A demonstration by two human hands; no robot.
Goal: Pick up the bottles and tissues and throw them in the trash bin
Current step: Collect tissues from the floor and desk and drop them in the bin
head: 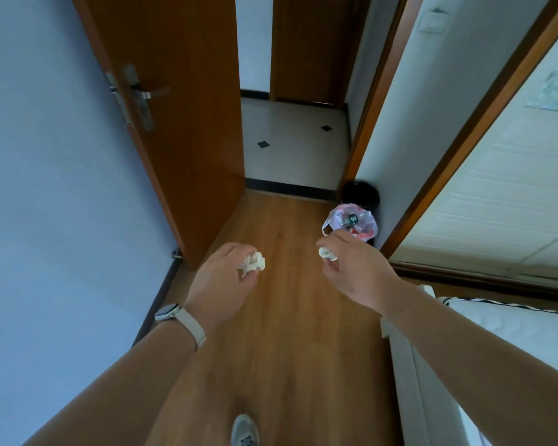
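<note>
Two hands, two tissues. Our left hand (219, 278), one watch (169, 312) on its wrist, curls its fingers round one crumpled white tissue (253, 262). Our right hand (351, 268) pinches a second, smaller tissue (326, 253) at the fingertips. Just beyond the right hand we see one bag-lined trash bin (331, 220) by the wall, with one bottle (351, 218) visible inside. One dark round container (360, 191) stands behind it. One open wooden door (181, 123) is at left, and one shoe (245, 429) is on the wood floor (287, 317).

Wears a rounded-rectangular smartwatch with silvery case and pale beige strap (174, 315) on the left wrist, and a grey sneaker with pale markings (245, 431). Shows both forearms bare.
</note>
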